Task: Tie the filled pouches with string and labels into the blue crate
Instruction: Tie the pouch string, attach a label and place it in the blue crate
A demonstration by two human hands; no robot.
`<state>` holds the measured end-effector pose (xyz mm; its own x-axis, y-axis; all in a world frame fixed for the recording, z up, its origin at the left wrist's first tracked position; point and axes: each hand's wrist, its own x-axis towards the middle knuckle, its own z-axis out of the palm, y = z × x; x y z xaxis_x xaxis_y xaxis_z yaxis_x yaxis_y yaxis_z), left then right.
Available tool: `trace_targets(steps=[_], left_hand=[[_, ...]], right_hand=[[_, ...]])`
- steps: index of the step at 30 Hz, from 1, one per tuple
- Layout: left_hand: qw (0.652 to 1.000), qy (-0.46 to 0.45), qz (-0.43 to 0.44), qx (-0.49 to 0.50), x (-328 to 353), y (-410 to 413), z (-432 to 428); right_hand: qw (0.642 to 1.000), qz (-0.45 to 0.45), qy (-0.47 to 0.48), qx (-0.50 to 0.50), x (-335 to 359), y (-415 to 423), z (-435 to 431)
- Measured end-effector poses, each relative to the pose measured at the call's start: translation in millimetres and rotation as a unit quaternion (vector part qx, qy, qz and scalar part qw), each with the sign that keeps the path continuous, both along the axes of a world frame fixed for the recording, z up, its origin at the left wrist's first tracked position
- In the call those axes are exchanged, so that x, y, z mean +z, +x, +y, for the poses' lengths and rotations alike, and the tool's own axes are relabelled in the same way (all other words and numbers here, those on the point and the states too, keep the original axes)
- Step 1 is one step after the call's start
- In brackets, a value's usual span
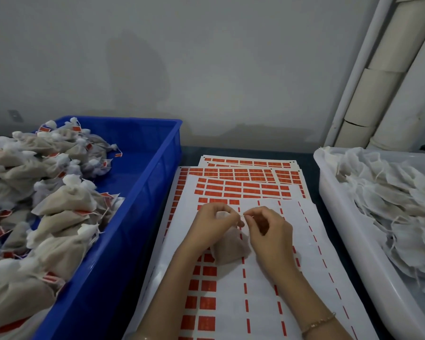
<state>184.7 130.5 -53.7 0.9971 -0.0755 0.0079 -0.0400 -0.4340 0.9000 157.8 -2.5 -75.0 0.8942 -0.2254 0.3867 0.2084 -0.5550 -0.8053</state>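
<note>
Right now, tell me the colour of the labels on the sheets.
Orange-red labels on white sheets, clearest in the head view.

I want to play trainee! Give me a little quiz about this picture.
1. True or false: the blue crate stands left of the label sheets.
2. The left hand grips a pouch and the right hand pinches its string over: A the crate, B the sheets, C the floor.
3. Fill in: the tied pouches in the crate carry ___ labels.
Key: 1 true; 2 B; 3 red.
</note>
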Motion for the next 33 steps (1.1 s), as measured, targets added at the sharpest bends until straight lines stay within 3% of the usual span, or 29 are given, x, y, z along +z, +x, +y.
trace_targets(steps=[6,10,13,19,24,26,28,31,33], left_hand=[[0.994,-0.098,0.036,-0.022,7.9,-2.0,-8.8],[0.973,-0.221,0.064,-0.034,23.4,-12.4,-10.4],[0.964,-0.254,0.072,-0.041,31.2,-18.7,-12.8],[0.956,-0.278,0.079,-0.043,30.5,-19.8,-14.2],[0.983,-0.151,0.102,0.016,14.6,-4.3,-13.8],[0.98,-0.158,0.125,0.007,13.4,-3.4,-14.6],[0.965,-0.224,0.134,-0.007,16.6,-6.0,-11.8],[0.962,-0.237,0.134,-0.003,16.6,-10.5,-12.7],[0.96,-0.243,0.136,-0.001,19.2,-9.4,-14.9]], right_hand=[[0.999,0.006,0.037,-0.017,3.8,3.3,-0.9],[0.998,0.014,0.056,-0.023,5.0,4.4,-4.1],[0.997,0.017,0.069,-0.028,8.3,4.8,-6.9],[0.996,0.015,0.069,-0.045,11.5,3.9,-12.7],[0.995,0.035,0.07,-0.069,11.6,5.2,-15.5],[0.993,0.043,0.076,-0.082,11.7,5.5,-17.7],[0.99,0.066,0.089,-0.088,12.0,6.1,-21.3],[0.967,0.128,0.216,-0.039,21.8,5.8,-25.9],[0.915,0.141,0.377,0.036,34.1,2.3,-27.9]])
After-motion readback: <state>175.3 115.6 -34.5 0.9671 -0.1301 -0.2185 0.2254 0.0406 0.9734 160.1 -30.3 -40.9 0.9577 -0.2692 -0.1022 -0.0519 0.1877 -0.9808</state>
